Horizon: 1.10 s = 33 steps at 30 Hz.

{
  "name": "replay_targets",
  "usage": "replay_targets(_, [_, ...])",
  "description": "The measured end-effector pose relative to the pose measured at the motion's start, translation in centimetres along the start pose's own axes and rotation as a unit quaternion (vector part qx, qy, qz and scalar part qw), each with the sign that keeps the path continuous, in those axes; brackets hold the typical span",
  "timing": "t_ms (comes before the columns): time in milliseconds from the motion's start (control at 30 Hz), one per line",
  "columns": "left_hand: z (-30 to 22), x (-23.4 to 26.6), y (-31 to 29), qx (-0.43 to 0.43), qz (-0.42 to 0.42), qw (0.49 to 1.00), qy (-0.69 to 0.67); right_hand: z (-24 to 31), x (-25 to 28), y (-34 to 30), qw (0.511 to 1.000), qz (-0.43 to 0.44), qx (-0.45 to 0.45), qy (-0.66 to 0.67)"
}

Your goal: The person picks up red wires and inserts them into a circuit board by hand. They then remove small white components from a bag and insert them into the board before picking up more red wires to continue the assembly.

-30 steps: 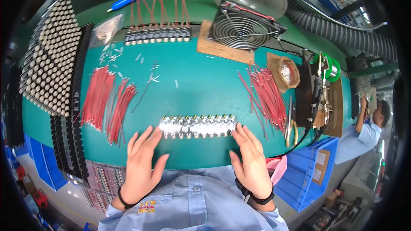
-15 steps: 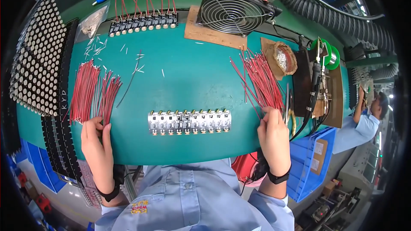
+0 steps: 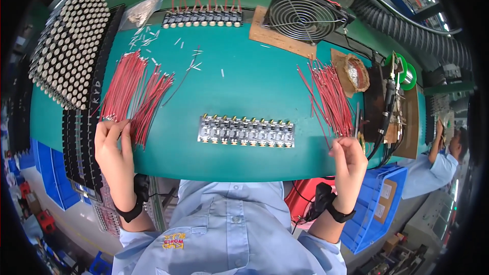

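My left hand [image 3: 115, 147] is at the lower ends of the left pile of red wires [image 3: 122, 86], thumb and forefinger pinched on a wire end there. Part of that pile fans out to the right of the fingertips. My right hand [image 3: 351, 160] is at the lower end of the right pile of red wires [image 3: 330, 97]. Its thumb and forefinger are closed on the end of a red wire lying slightly apart from the pile. Between the hands lies a silvery strip of small circuit boards [image 3: 246, 132], untouched, with brass-coloured contacts along its far edge.
Behind stand a wired board strip [image 3: 202, 19] and a black fan [image 3: 305, 15]. Rows of round-topped parts [image 3: 71, 40] fill the left. Right are a soldering iron [image 3: 390, 97], green solder spool [image 3: 409, 75] and brown-rimmed dish [image 3: 356, 72]. White tubes [image 3: 145, 38] lie scattered. A co-worker [image 3: 443, 158] sits far right.
The whole view has shifted and turned slightly, so the bench appears higher and further right. The left wire pile's right part has fanned out. Both hands remain at the near ends of the piles.
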State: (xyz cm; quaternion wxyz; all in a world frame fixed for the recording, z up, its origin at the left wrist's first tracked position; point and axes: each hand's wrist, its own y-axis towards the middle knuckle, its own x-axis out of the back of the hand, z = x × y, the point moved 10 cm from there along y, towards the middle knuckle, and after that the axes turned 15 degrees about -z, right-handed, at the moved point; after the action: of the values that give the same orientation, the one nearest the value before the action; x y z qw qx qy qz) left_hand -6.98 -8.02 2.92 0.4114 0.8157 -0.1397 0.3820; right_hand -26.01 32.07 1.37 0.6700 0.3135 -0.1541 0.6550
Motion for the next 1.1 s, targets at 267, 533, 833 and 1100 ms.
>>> replay_targets(267, [-0.4,1.4,0.2,-0.044,-0.022,0.997,0.055,-0.2,-1.3,-2.1,0.967,0.007,-0.074,0.245])
replay_targets(533, [-0.8,1.5,0.8,-0.03,0.001,0.999,0.042,-0.9,-3.5,-2.4,0.938,0.005,-0.109,0.328])
replay_targets(833, [-0.2,2.7,0.3,0.173,0.042,0.956,-0.233,-1.4,-3.2,-2.3,0.937,0.017,-0.161,0.309])
replay_targets(1100, [-12.0,-2.2,2.0,-0.094,0.276,0.898,-0.329,0.6,-3.8,-1.5,0.93,0.077,-0.175,0.315])
